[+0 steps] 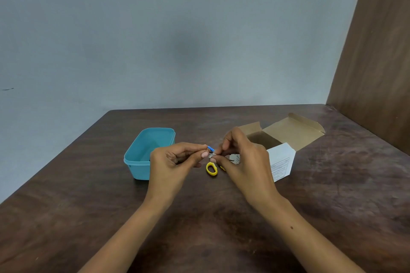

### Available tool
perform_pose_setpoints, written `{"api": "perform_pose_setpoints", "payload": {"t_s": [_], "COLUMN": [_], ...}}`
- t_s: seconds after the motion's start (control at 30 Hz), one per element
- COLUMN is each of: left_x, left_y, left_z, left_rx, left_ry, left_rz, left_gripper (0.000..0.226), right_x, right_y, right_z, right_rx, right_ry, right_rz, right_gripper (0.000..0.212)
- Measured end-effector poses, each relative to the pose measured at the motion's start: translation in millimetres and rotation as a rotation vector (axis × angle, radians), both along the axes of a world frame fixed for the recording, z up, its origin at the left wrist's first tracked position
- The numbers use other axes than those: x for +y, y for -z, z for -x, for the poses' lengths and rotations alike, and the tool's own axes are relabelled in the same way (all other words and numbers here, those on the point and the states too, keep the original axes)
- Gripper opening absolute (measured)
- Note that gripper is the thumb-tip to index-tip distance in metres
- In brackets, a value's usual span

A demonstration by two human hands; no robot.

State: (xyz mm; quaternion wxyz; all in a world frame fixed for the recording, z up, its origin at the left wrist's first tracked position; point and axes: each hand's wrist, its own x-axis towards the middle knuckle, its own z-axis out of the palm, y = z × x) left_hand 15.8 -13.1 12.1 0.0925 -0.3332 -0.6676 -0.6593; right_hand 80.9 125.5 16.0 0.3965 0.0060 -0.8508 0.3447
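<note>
Item 1, left of centre: teal rectangular plastic tub [146, 153], lid off, mouth up, on the dark wooden bench [88, 206]; probably set close to receive pieces.

Item 2, centre: left hand [173, 162], grip closed, thumb and forefinger pinching a small blue-and-clear wrapped piece [210, 150], held above the bench between both hands.

Item 3, just below: yellow plastic scissor handles [211, 168], lying flat within reach, unheld.

Item 4, right of centre: right hand [244, 162], grip likewise closed on the same piece's other end, seemingly to peel it apart.

Item 5, right: white printed carton [281, 162], in front of an open brown cardboard box [292, 131], flaps spread, likely the source.
</note>
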Motion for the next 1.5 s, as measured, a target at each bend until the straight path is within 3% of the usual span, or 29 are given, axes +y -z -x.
{"api": "perform_pose_setpoints", "payload": {"t_s": [0.27,0.37,0.7,0.87,1.07,1.2,1.5], "left_x": [-3.8,-9.4,-5.9,-0.1,-11.8,-8.1,-4.7], "left_y": [-9.0,-15.2,-10.8,-9.6,-16.9,-16.2,-14.5], "left_z": [1.6,6.1,3.8,-0.5,9.2,4.4,0.8], "left_rx": [-0.016,-0.034,-0.348,-0.360,-0.388,-0.448,-0.462], "left_ry": [0.014,-0.009,0.064,0.034,-0.067,-0.056,-0.018], "left_rz": [-0.006,-0.034,-0.194,-0.226,-0.274,-0.241,-0.213], "left_gripper": [0.019,0.017,0.022,0.013,0.015,0.012,0.009], "right_x": [-2.8,-1.0,-3.0,-5.9,5.4,14.1,13.7], "right_y": [-2.3,-6.0,-5.3,-1.9,-4.5,-9.2,-3.4], "right_z": [0.3,-0.4,-1.3,-1.2,0.7,0.8,5.3], "right_rx": [0.005,-0.023,-0.019,-0.012,0.031,0.068,-0.004], "right_ry": [-0.040,-0.047,-0.043,-0.018,-0.009,-0.007,-0.078], "right_rz": [0.006,0.006,0.022,0.014,0.015,0.074,-0.064], "right_gripper": [0.042,0.049,0.055,0.054,0.042,0.046,0.021]}}
